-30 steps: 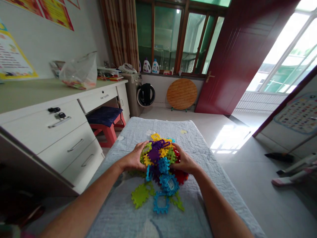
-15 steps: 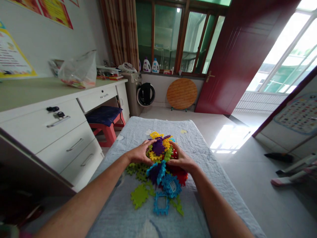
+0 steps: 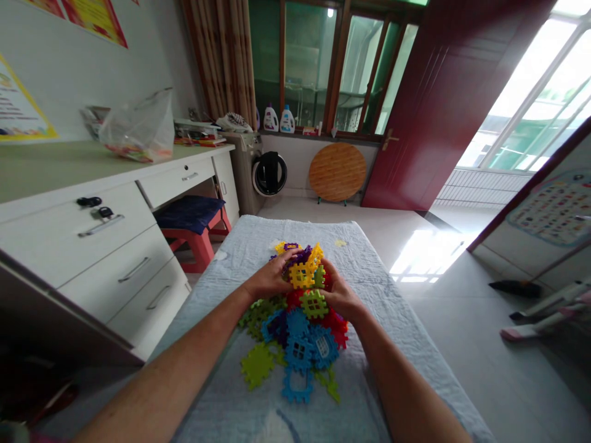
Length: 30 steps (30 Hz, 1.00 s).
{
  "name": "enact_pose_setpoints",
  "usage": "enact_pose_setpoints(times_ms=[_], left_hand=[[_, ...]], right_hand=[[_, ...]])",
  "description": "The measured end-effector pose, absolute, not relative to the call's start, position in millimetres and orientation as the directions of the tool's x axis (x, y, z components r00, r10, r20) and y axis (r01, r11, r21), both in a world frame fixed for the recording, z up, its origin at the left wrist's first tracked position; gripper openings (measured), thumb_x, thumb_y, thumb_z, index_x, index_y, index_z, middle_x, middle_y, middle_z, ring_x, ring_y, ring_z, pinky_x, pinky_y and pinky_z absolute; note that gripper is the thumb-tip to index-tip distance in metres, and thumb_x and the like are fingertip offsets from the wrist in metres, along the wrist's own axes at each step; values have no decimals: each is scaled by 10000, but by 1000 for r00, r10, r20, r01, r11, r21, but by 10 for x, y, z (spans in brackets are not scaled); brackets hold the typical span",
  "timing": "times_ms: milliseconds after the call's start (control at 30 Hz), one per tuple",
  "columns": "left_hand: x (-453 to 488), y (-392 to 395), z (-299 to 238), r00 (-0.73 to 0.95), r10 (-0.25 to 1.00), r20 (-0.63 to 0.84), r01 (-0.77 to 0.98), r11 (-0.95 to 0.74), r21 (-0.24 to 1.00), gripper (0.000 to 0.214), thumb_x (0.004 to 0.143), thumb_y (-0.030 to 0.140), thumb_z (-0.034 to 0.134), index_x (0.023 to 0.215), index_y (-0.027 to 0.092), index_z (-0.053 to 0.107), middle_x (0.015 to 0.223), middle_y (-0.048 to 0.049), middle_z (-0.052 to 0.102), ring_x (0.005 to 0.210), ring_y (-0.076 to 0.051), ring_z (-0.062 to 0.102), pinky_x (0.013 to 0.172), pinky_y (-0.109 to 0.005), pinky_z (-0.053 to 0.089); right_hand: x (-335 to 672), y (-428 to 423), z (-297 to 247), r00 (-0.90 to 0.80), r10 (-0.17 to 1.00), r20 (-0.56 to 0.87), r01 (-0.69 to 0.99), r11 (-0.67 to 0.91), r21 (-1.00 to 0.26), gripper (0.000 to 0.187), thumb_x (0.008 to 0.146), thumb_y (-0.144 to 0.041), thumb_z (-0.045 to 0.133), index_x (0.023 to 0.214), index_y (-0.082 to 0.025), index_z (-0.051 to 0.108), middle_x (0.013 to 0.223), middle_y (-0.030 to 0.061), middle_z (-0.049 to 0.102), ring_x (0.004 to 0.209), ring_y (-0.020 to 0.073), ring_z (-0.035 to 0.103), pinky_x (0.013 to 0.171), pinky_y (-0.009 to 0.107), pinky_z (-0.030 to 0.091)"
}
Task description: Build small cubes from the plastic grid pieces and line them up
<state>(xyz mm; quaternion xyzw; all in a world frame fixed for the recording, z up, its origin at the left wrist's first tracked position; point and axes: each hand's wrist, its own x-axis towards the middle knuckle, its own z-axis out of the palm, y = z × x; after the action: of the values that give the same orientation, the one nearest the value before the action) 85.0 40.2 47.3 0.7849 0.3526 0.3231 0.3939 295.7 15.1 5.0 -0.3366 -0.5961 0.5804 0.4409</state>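
A heap of colourful plastic interlocking building pieces with notched edges lies on the cloth. My left hand [image 3: 268,278] is curved around its left side, with fingers on purple and yellow pieces [image 3: 301,275]. From the right, my right hand [image 3: 342,296] cups the heap beside the red pieces [image 3: 336,324] and a lime-green window piece [image 3: 314,304]. Blue pieces [image 3: 298,352] have slid down toward me, below both hands. A flat green piece [image 3: 257,365] and a blue square frame [image 3: 297,386] lie nearest. Some fingertips are hidden behind the pieces.
The heap rests on a table covered by a pale blue cloth [image 3: 221,394]. To the left stand a white desk [image 3: 111,258] with a plastic bag [image 3: 141,129] on top and a red stool [image 3: 196,237]. A washing machine [image 3: 247,175] and a round wooden tabletop [image 3: 337,172] are behind.
The pieces between my hands have shifted and tumbled; yellow and lime-green window pieces now face me, and more blue ones lie in front. My left hand has moved slightly right.
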Motion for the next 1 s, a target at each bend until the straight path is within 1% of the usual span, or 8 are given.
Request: enact_pose_setpoints(times_ms=[100,200,333,500,600,700,800,1000], left_hand=[[844,411,462,511,820,258,308,-455,836,725,708,271,664,1364,169,371,1389,-108,469,1249,-245,477,1068,-394,370],[757,377,459,472,840,266,411,-477,777,513,715,230,606,1219,170,524,1305,-94,527,1221,-245,493,1075,-396,358],[565,242,469,486,845,224,522,-486,701,418,674,146,523,1081,188,606,1233,-74,557,1224,-240,484,1105,-401,316],[280,-31,474,526,841,126,605,-474,640,519,710,185,542,1227,227,530,1393,-64,429,1338,-248,361,1134,-399,257],[105,-219,406,499,864,64,669,-431,606,717,711,375,665,1366,283,387,1465,-68,327,1367,-292,306,1125,-442,266],[-6,-385,249,447,893,54,728,-398,558,1044,597,540,750,1454,279,214,1499,-128,250,1382,-363,244,1105,-524,266],[8,-484,82,405,912,56,778,-376,504,1205,500,562,797,1473,249,159,1505,-174,216,1378,-398,226,1101,-555,251],[264,-414,-35,381,908,173,763,-415,495,1293,398,475,858,1470,239,174,1494,-171,228,1366,-391,248,1108,-526,267]], right_hand=[[3001,160,74,-315,935,163,-42,157,-987,667,730,-281,648,1341,-311,382,1120,30,620,972,215,621,841,404,523],[3081,170,109,-256,936,241,84,270,-959,494,737,-241,588,1224,-291,524,1120,24,624,1034,230,583,878,411,493],[3213,163,194,-311,911,269,233,348,-908,385,725,-185,516,1087,-260,625,1127,11,629,1092,241,550,943,421,440],[3396,102,345,-430,883,186,409,374,-832,500,752,-296,583,1247,-248,530,1287,54,537,1158,256,510,976,415,414],[3483,57,358,-418,906,72,620,342,-706,814,670,-478,705,1382,-224,403,1405,117,426,1295,332,374,1070,501,288],[3504,30,298,-370,926,-71,777,267,-570,1114,525,-565,787,1451,-186,297,1432,182,381,1332,410,294,1076,576,215],[3454,23,233,-408,907,-106,781,287,-555,1219,501,-578,796,1486,-177,200,1440,203,364,1316,421,319,1066,580,228],[3268,15,178,-520,853,45,585,394,-709,1259,518,-504,819,1502,-218,88,1487,176,290,1352,364,288,1092,524,245]])
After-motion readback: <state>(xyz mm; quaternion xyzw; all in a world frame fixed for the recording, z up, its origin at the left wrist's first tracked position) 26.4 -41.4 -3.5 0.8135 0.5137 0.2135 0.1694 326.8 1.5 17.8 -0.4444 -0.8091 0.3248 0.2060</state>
